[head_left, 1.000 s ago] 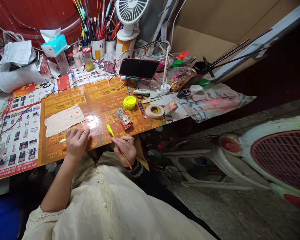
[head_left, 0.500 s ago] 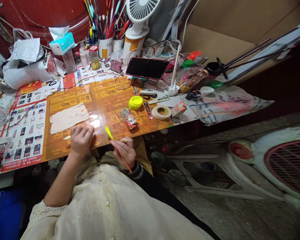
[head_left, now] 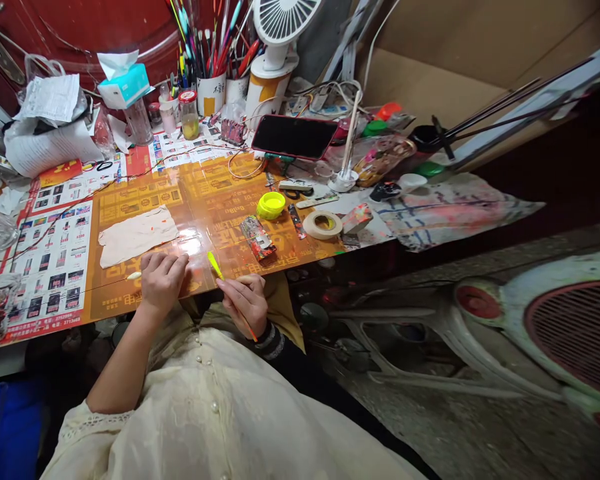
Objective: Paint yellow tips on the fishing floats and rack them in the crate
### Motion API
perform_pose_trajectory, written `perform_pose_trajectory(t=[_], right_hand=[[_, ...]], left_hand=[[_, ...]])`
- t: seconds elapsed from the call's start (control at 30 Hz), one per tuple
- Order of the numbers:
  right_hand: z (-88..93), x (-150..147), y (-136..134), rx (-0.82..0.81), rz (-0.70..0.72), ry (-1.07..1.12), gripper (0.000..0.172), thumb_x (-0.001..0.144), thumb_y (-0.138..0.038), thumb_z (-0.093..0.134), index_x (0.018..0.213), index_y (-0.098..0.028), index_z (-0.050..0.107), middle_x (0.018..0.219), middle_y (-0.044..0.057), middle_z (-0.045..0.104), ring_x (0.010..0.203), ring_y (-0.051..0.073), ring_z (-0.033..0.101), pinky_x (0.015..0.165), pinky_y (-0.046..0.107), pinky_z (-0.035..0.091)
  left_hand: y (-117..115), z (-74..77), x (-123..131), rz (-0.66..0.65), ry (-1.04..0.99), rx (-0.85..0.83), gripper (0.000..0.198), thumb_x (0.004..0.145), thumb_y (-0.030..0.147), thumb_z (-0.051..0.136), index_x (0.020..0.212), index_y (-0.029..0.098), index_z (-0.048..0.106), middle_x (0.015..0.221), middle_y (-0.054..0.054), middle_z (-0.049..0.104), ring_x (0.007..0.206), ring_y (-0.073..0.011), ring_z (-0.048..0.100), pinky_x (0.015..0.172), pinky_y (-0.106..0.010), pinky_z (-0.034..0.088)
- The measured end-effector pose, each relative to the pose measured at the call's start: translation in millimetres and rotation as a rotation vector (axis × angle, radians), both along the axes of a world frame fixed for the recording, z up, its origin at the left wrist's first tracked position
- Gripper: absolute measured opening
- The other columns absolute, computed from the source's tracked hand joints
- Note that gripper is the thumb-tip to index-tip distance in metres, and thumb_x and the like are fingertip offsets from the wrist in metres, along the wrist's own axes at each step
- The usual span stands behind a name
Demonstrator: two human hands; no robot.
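I'm pinching a slim yellow-tipped stick (head_left: 215,265) in my right hand (head_left: 245,307), with my thumb and fingers closed around it and its orange end angling down past my palm. My left hand (head_left: 163,283) is resting on the glossy orange mat (head_left: 205,190), its fingers curled closed, and a small pale stick (head_left: 134,275) is lying just beside them. A cloth (head_left: 137,235) is lying beyond my left hand. A yellow cap (head_left: 271,205), a paint-smeared box (head_left: 257,238) and a tape roll (head_left: 323,225) are sitting ahead of my right hand, and a phone (head_left: 294,137) is standing farther back.
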State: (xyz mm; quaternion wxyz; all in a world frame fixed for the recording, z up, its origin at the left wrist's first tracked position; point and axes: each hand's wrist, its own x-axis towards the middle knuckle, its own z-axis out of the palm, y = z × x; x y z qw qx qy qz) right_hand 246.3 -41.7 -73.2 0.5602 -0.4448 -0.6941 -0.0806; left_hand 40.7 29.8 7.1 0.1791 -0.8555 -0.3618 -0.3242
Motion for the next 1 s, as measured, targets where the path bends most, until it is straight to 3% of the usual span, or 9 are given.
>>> perform_pose_trajectory(t=[0.4,0.73,1.0], right_hand=[[5.7,0.7,-1.6,0.026,-0.007,0.01,0.05,0.09,-0.01,0.058,0.137,-0.027,0.057,0.107,0.005,0.074,0.09,0.02,0.058,0.088,0.043,0.048],[1.3,-9.4,-1.9,0.065,0.097,0.011,0.053,0.091,-0.012,0.058,0.14,-0.03,0.055,0.105,0.003,0.074,0.093,0.018,0.057,0.093,0.042,0.049],[2.0,-14.3,-2.7,0.027,0.058,-0.018,0.056,0.09,-0.01,0.059,0.142,-0.028,0.054,0.108,0.004,0.074,0.093,0.019,0.055,0.094,0.042,0.046]], left_hand=[[-0.2,1.0,1.0,0.012,0.002,-0.013,0.022,0.098,0.033,0.055,0.111,0.025,0.07,0.085,-0.005,0.073,0.086,-0.0217,0.06,0.083,-0.04,0.036],[-1.2,-0.1,0.1,0.031,0.015,-0.021,0.02,0.097,0.034,0.058,0.108,0.024,0.07,0.085,-0.005,0.073,0.086,-0.021,0.06,0.083,-0.04,0.036],[-2.5,0.4,0.9,0.031,0.03,0.007,0.019,0.098,0.033,0.057,0.108,0.023,0.069,0.086,-0.005,0.073,0.086,-0.0214,0.059,0.083,-0.039,0.035]])
